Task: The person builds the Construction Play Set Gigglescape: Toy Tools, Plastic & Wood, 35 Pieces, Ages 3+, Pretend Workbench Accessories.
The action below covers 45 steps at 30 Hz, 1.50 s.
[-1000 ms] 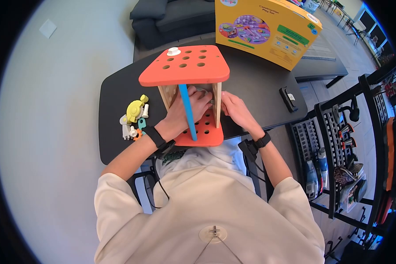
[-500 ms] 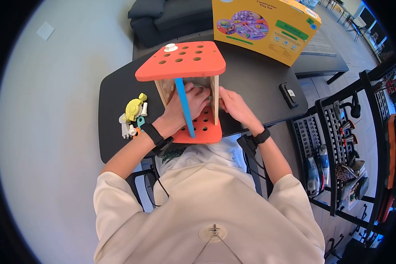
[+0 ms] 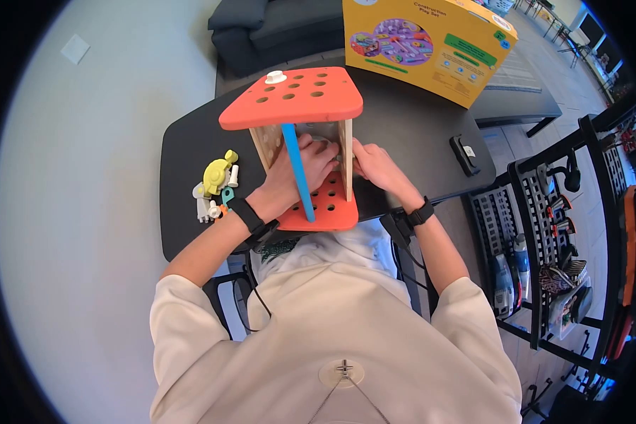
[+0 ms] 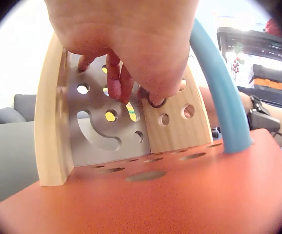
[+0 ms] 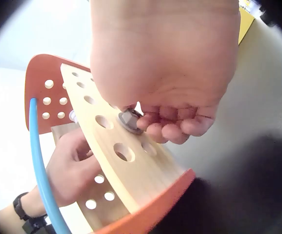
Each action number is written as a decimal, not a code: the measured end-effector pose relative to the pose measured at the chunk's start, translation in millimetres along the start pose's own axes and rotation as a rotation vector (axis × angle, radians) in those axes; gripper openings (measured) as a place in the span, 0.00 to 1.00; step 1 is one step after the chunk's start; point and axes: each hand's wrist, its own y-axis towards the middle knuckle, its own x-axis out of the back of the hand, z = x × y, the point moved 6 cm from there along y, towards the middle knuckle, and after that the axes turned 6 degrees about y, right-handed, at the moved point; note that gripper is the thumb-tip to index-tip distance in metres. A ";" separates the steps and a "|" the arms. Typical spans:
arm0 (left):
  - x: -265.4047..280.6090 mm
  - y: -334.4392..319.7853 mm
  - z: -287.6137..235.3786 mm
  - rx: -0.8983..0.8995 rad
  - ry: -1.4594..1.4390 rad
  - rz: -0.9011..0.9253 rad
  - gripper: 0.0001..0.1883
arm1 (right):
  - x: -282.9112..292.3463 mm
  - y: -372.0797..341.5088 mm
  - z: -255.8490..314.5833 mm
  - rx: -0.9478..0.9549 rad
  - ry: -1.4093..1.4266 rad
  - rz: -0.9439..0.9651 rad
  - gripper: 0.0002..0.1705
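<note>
Toy frame (image 3: pixel 290 113), with red boards at top and bottom, is standing upright at the near edge of a black table (image 3: pixel 410 127). Outside its wooden side panel (image 5: pixel 153 168), the right hand (image 3: pixel 378 172) is curling its fingers and pinching a gray fastener (image 5: pixel 130 121). Inside, behind a blue rod (image 4: pixel 219 97), the left hand (image 3: pixel 316 166) is reaching to that panel, thumb at a dark ring (image 4: pixel 156 102); whether it is pinching the ring, I cannot tell. Working well probably means keeping the fastener square to its hole, bracing from inside and turning gently. To the frame's left, loose parts (image 3: pixel 215 175) are lying; farther back, a yellow box (image 3: pixel 424 71) is standing. Compared with half a second ago, both hands are keeping nearly the same places, with no clear change showing.
</note>
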 end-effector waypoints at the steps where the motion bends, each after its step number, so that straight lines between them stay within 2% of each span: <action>1: 0.9 0.6 -0.2 -0.011 -0.016 -0.009 0.13 | 1.8 -0.4 3.8 0.002 0.002 -0.001 0.23; 3: 1.0 0.4 -0.2 -0.012 -0.012 -0.006 0.13 | 1.1 -6.3 -7.2 -0.318 0.282 0.034 0.21; 4: 0.7 0.0 -0.3 -0.011 -0.011 -0.004 0.13 | -1.0 -13.3 -3.1 -0.318 0.280 0.036 0.21; 6: 0.7 0.0 -0.5 -0.006 -0.004 -0.003 0.13 | 6.4 -29.6 17.1 -0.041 0.511 -0.178 0.23; 9: -1.4 -1.3 -0.9 -0.002 -0.002 -0.009 0.14 | 3.9 -32.7 24.0 0.030 0.508 -0.207 0.27; 14: 1.4 -1.9 -1.9 0.002 0.013 0.007 0.14 | 4.1 -11.6 14.4 -0.067 0.300 -0.094 0.30; 16: -5.2 -4.3 0.7 0.050 -0.053 0.120 0.18 | 4.5 -12.9 20.3 -0.097 0.251 -0.050 0.30; 19: -3.8 -4.0 -0.8 0.053 -0.037 0.093 0.17 | 8.3 -30.2 32.5 -0.128 0.360 -0.122 0.28; 21: -3.0 -3.9 -1.2 0.051 -0.028 0.091 0.17 | 5.6 -36.4 29.5 -0.037 0.379 -0.143 0.25; 23: -2.8 -3.3 -2.7 0.044 -0.020 0.094 0.17 | 2.3 -36.1 25.6 -0.023 0.382 -0.138 0.24; 25: 3.6 -1.9 -2.8 0.016 0.005 0.003 0.14 | -0.5 -31.1 22.4 -0.001 0.388 -0.129 0.23; 29: 1.9 -2.8 -1.4 0.011 0.020 -0.003 0.13 | -4.7 -23.6 17.8 -0.021 0.469 -0.109 0.25; 31: -5.5 -5.6 -1.0 0.026 0.058 0.093 0.18 | -4.8 -23.1 17.3 -0.030 0.475 -0.105 0.25; 37: -10.2 -7.8 -0.6 0.053 0.025 0.140 0.19 | -5.9 -20.3 5.9 -0.059 0.464 -0.093 0.27; 39: -11.8 -7.3 -0.4 0.051 0.041 0.150 0.19 | -5.6 -18.7 1.1 -0.071 0.488 -0.061 0.23; 40: -11.9 -7.3 -0.1 0.047 0.052 0.164 0.19 | -4.0 -18.8 0.8 -0.063 0.485 -0.059 0.23; 41: -9.7 -7.9 0.0 0.041 0.054 0.171 0.19 | 0.1 -19.6 5.4 0.040 0.598 -0.067 0.23; 42: -9.1 -8.8 0.9 0.049 0.059 0.168 0.19 | 6.3 -20.6 8.6 0.141 0.711 -0.070 0.27; 43: -8.0 -9.5 0.6 0.051 0.044 0.149 0.19 | 11.7 -22.3 16.1 0.174 0.848 0.078 0.48; 44: -6.9 -10.5 -0.1 0.052 0.027 0.132 0.20 | 14.3 -22.5 21.7 0.174 0.847 0.085 0.48; 45: -6.6 -11.7 -0.2 0.057 0.027 0.134 0.20 | 16.2 -23.6 29.1 0.198 0.774 0.084 0.54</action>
